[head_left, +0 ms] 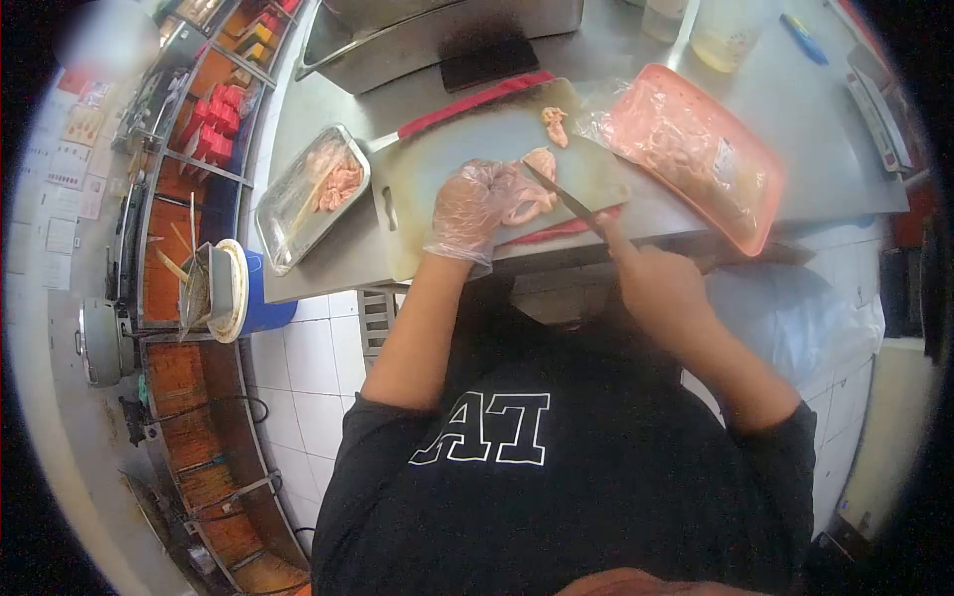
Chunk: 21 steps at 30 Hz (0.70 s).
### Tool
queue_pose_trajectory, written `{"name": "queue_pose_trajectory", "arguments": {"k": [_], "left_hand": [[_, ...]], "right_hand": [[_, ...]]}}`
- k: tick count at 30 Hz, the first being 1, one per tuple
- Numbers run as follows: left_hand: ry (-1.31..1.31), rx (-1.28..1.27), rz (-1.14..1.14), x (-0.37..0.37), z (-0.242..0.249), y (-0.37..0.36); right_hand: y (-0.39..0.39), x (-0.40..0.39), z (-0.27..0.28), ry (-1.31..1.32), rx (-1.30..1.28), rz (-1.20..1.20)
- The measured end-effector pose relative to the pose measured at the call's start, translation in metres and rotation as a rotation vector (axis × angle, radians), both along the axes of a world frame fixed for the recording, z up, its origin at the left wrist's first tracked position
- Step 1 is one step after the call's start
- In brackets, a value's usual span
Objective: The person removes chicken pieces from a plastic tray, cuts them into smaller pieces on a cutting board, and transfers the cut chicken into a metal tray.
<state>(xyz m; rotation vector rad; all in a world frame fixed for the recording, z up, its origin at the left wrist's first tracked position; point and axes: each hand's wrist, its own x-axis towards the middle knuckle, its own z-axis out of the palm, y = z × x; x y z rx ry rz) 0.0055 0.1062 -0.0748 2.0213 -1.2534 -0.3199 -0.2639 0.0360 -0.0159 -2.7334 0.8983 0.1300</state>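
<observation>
In a clear plastic glove, my left hand presses a piece of raw chicken against the cutting board, its fingers closed on the meat. My bare right hand grips a knife whose blade lies across the right side of that chicken. A small scrap of chicken skin or fat rests near the board's far right. To the left, a metal tray holds cut raw chicken pieces. On the right is a pink foam tray of chicken under plastic wrap.
A steel container stands behind the board, and a red cloth shows along the board's far edge. Clear plastic containers and a blue pen-like item are at the back right. A blue bucket stands left of the table.
</observation>
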Motion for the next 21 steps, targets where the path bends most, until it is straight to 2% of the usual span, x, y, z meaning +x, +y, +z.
{"name": "queue_pose_trajectory", "arguments": {"k": [1, 3, 4, 6, 7, 9, 10, 12, 14, 16, 18, 20, 21], "left_hand": [[0.002, 0.001, -0.002, 0.002, -0.004, -0.002], [-0.205, -0.101, 0.097, 0.007, -0.012, -0.009], [-0.208, -0.102, 0.088, 0.011, -0.013, -0.007], [-0.916, 0.002, -0.106, 0.021, -0.01, -0.003], [-0.922, -0.005, -0.114, 0.012, 0.008, -0.003], [-0.602, 0.33, 0.038, -0.003, 0.041, 0.003], [-0.608, 0.332, 0.039, 0.0, 0.039, 0.004], [-0.64, 0.288, -0.079, 0.013, 0.026, 0.011], [-0.663, 0.228, -0.087, 0.027, 0.018, 0.02], [-0.673, 0.16, -0.11, 0.025, 0.029, 0.022], [-0.414, 0.003, -0.064, 0.018, 0.039, 0.022], [-0.317, -0.043, -0.064, 0.019, 0.044, 0.016], [-0.221, -0.089, -0.065, 0.021, 0.045, 0.011]], "right_hand": [[0.002, -0.01, 0.002, -0.011, -0.013, 0.001], [0.004, -0.018, 0.002, -0.024, -0.024, -0.007], [0.003, -0.018, 0.003, -0.051, -0.044, 0.004], [-0.004, -0.015, 0.001, -0.084, -0.071, 0.005], [-0.012, -0.01, -0.004, -0.137, -0.045, 0.02], [-0.027, 0.002, -0.023, -0.198, -0.017, 0.034], [-0.034, 0.011, -0.035, -0.271, -0.05, 0.033], [-0.045, 0.023, -0.041, -0.354, -0.077, 0.039], [-0.05, 0.038, -0.031, -0.322, -0.07, -0.051], [-0.049, 0.036, -0.019, -0.333, -0.044, -0.064], [-0.046, 0.028, -0.019, -0.332, -0.016, -0.085], [-0.046, 0.018, -0.029, -0.571, 0.003, -0.112], [-0.047, 0.013, -0.034, -0.57, -0.002, -0.117]]}}
